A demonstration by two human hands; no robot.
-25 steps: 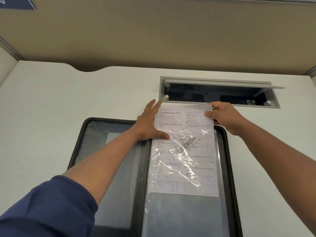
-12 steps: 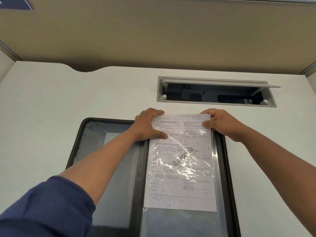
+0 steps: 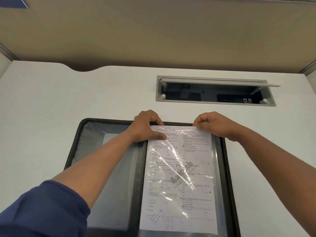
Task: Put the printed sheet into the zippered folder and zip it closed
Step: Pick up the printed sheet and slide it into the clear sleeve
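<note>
Lying open and flat on a white table (image 3: 51, 108), a black zippered folder (image 3: 227, 168) fills the lower middle of the view, its spine running from 12 o'clock to 6 o'clock. A printed sheet (image 3: 179, 177), covered in small text with a faint grey watermark, sits on the folder's right half, at about 5 o'clock from the view's centre. Glossy, wrinkled clear plastic (image 3: 171, 156) lies over the sheet and catches the light; the sheet appears to be inside this transparent sleeve, though the sleeve's edges are hard to trace.

Both hands meet the sheet at its far edge, at the 12 o'clock end. The left hand (image 3: 147, 127) grips the top left corner: its fingers (image 3: 154, 119) curl down over the far edge while the thumb lies flat across the paper, pointing toward 3 o'clock. The right hand (image 3: 215, 124) holds the top right corner, fingers curled and bunched together, pinching the edge; the exact contact under the fingertips is hidden. The rest of the sheet stretches from the fingers toward 6 o'clock.

The folder's left half shows a grey lining with a clear window pocket (image 3: 112, 182), partly crossed by the left forearm and its dark blue sleeve (image 3: 42, 211).

Beyond the folder, at 1 o'clock, a grey cable hatch (image 3: 215, 90) is set into the table with its lid propped open. A tan partition (image 3: 153, 31) stands behind the table.
</note>
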